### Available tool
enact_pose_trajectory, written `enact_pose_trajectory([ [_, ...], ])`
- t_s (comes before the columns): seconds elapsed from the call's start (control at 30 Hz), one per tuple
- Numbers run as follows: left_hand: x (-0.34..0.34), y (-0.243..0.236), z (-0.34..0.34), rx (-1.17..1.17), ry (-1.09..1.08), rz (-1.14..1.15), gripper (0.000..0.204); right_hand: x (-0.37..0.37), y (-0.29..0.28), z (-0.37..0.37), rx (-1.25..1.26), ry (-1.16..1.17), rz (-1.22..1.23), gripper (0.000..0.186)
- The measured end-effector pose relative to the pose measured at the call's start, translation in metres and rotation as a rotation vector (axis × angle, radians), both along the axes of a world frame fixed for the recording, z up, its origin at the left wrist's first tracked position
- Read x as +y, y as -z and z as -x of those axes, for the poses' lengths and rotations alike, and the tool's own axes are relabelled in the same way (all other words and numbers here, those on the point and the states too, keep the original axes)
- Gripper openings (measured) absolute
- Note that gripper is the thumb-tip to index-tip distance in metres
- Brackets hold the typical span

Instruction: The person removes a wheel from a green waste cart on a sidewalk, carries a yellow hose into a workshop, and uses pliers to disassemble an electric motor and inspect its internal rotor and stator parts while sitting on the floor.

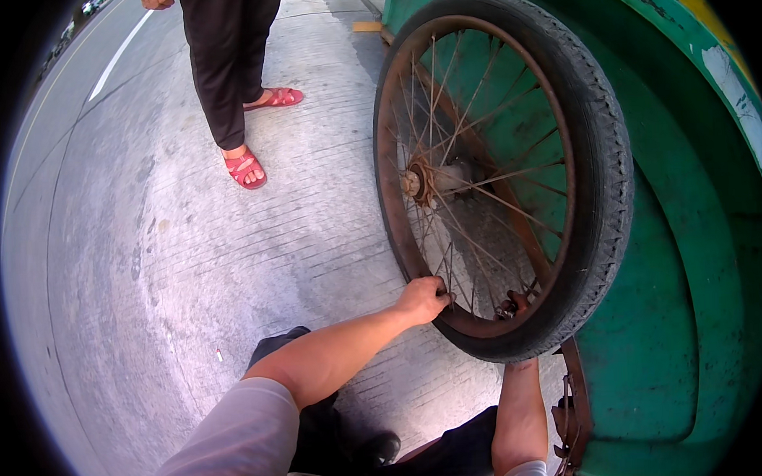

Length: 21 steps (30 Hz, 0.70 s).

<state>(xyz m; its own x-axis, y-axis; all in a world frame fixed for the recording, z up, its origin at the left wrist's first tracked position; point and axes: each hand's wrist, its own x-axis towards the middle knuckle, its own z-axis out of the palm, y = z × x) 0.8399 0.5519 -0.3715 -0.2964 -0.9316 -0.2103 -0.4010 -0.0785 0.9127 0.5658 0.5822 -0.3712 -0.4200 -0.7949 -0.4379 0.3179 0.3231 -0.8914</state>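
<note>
A spoked wheel (565, 106) with a black tyre and a rusty rim stands upright in front of me, against a green metal body. My left hand (423, 300) reaches over the near left part of the rim, fingers closed at a spoke (449, 273) close to the rim. From below, my right arm passes behind the tyre. Through the spokes my right hand (518, 304) shows in part, fingers curled round a small dark metal piece (504, 312) near the bottom of the rim. Its exact kind is hidden. A rusty hub (421, 182) sits at the wheel's middle.
The green metal body (629, 380) fills the right side, with a rusty frame bar (578, 399) below the wheel. A person in dark trousers (228, 59) and red sandals (245, 169) stands beyond on the grooved concrete (205, 252). A road with a white line (121, 54) runs at the far left.
</note>
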Motion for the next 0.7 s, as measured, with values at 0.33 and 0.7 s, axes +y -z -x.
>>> enact_pose_trajectory([
  [0.33, 0.004, 0.006, -0.004, 0.108, 0.000, 0.004, 0.026, -0.005, -0.008, -0.015, -0.062, 0.044, 0.012, 0.032],
  [0.7, -0.092, -0.216, -0.122, -0.222, -0.538, 0.446, 0.056, -0.016, 0.012, -0.004, -0.281, 0.151, 0.047, 0.039],
])
